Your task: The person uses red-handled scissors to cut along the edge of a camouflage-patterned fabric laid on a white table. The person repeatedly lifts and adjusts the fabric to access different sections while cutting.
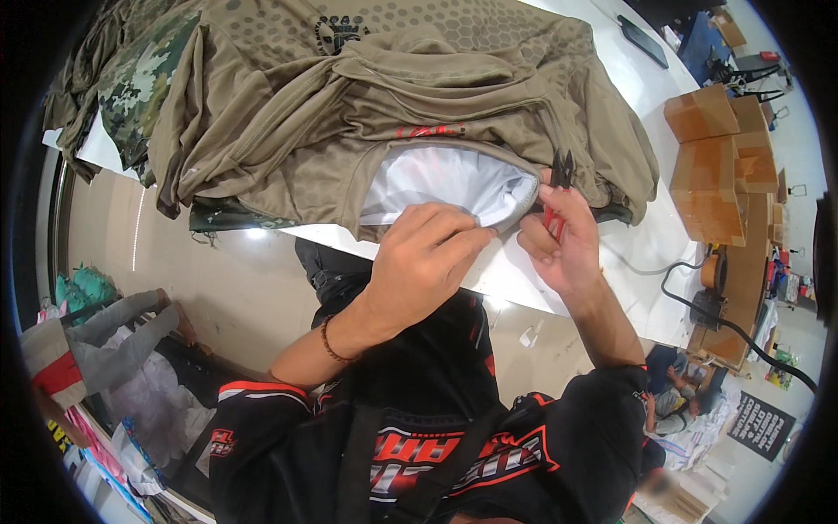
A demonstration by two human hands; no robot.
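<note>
An olive-brown garment (288,131) with a hexagon pattern lies bunched on the white table (633,279). Its opening faces me and shows a white inside (428,175). At the near edge of that opening, my left hand (425,262) pinches the hem between thumb and fingers. My right hand (563,231) is closed around small thread snips (557,194) with red handles and dark blades pointing away from me. The right thumb and fingertips also meet the edge of the opening at its right end.
Camouflage cloth (144,96) lies beside the garment at the left. A dark phone (643,41) rests at the far right of the table. Open cardboard boxes (711,166) stand beyond the right edge, near a black cable (759,354). Another person (685,389) sits at the lower right.
</note>
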